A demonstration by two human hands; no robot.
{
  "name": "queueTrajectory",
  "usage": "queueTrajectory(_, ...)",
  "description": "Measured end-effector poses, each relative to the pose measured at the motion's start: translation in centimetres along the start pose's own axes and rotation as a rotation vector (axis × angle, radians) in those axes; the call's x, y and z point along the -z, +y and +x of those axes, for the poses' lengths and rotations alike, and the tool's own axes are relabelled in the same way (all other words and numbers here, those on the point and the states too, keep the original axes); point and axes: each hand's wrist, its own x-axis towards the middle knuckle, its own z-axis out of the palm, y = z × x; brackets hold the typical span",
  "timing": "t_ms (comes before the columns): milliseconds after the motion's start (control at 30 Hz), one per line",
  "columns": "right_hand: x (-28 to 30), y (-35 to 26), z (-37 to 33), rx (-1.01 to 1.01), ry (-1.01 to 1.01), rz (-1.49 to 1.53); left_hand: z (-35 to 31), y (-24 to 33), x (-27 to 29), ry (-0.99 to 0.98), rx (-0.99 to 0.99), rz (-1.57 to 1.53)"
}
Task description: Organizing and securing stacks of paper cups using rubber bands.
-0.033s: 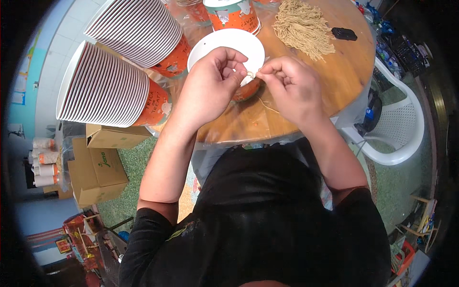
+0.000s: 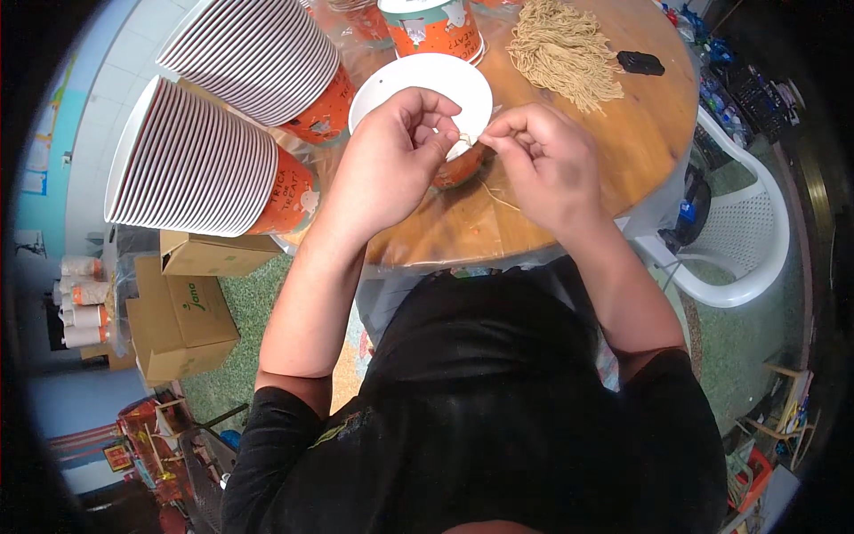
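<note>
A thin pale string (image 2: pixel 466 140) is pinched between the two hands just above the rim of a white-lined orange paper cup (image 2: pixel 418 89), which stands on the round wooden table (image 2: pixel 640 142). The left hand (image 2: pixel 391 165) is curled, with thumb and forefinger closed on one end of the string, and the right hand (image 2: pixel 543 165) is closed on the other end in the same way, so that the fingers of both hands nearly meet. A loose length of the string (image 2: pixel 498 198) is seen trailing down over the table below the right hand. Two long stacks of nested orange cups (image 2: pixel 213 169) are laid on their sides to the left of the hands. A heap of tan strings (image 2: pixel 565 49) is spread on the table beyond the right hand, with a small black object (image 2: pixel 640 62) just beside it. A white plastic chair (image 2: pixel 747 240) is seen at the right, and cardboard boxes (image 2: pixel 182 311) rest on the floor at the left.
</note>
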Motion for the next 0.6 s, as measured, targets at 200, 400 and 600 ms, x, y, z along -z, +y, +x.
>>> queueTrajectory(200,1.9,-0.9,-1.6,-0.127,-0.028,0.225,-0.4,-0.3,-0.2,0.022,-0.024,0.117)
queueTrajectory(400,4.1,-2.1,-2.7,-0.457,-0.205,0.542,-0.7,0.7,-0.7,0.016,-0.020,0.287)
queueTrajectory(600,4.3,-1.6,-3.3,-0.545,-0.260,0.582,-0.4,-0.3,-0.9,0.067,-0.148,0.294)
